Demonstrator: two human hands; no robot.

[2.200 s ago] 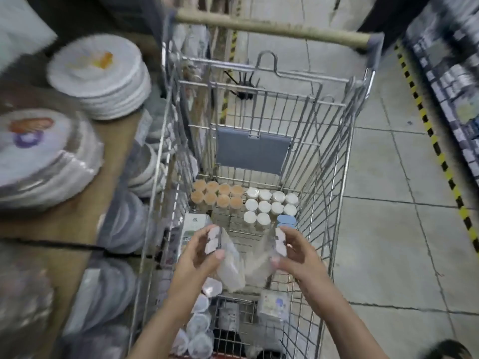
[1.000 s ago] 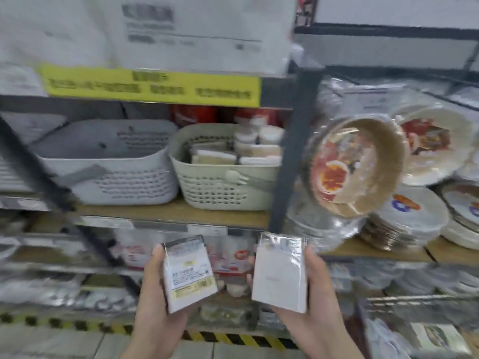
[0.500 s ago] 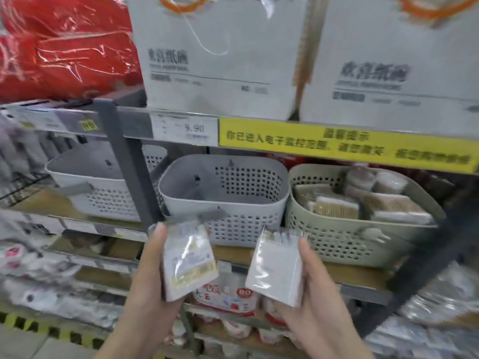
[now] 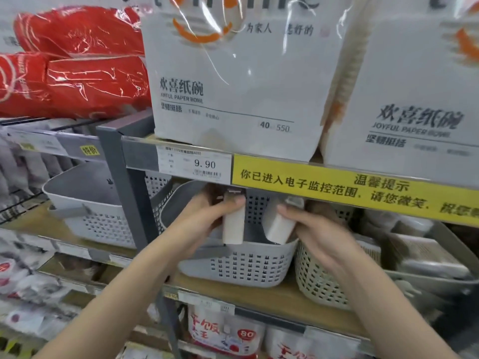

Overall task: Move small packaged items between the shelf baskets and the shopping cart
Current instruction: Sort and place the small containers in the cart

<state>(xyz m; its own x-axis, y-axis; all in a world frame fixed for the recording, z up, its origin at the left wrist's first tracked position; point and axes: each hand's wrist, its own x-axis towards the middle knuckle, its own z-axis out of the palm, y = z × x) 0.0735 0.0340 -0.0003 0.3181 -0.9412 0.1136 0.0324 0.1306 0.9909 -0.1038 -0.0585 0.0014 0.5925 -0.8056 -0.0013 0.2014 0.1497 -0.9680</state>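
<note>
Both hands are inside the mouth of the middle grey basket (image 4: 241, 265) on the wooden shelf (image 4: 261, 294). The left hand (image 4: 207, 218) has its grip clenched round a small white packet (image 4: 233, 226), held upright over the basket interior, thumb across its top. The right hand (image 4: 318, 229) grasps a second white packet (image 4: 280, 226), tilted, its lower end just over the basket's right rim. A cream basket (image 4: 318, 278) holding stacked packs stands touching on the right; another grey basket (image 4: 85, 213) stands left, beyond the upright post (image 4: 129, 193). Paper bowl packs (image 4: 233, 81) occupy the shelf above, over a 9.90 price tag (image 4: 194, 165).
</note>
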